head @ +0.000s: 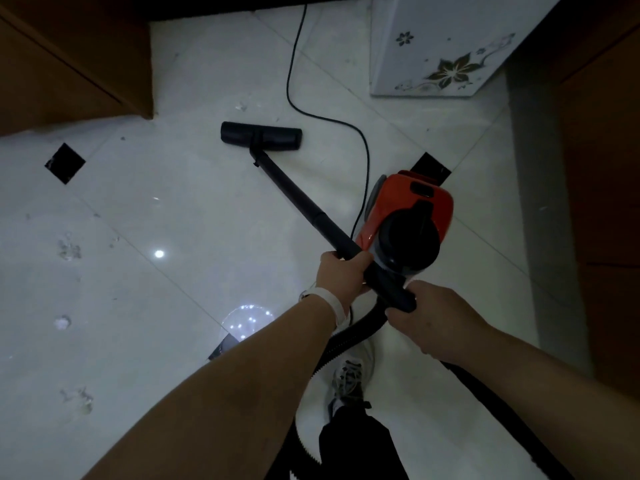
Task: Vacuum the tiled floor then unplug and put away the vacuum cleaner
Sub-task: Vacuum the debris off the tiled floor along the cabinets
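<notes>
A red and black vacuum cleaner stands on the white tiled floor in front of me. Its black wand slants up-left to the flat floor head, which lies on the tiles. My left hand grips the wand's lower end. My right hand grips the black handle where the ribbed hose joins. The hose loops down past my shoe. A thin black power cord runs from the vacuum toward the top of the view.
A brown wooden cabinet fills the upper left, and another wooden unit lines the right. A white cabinet with a flower print stands at the top right. Small bits of debris dot the tiles at left. My shoe stands below the hands.
</notes>
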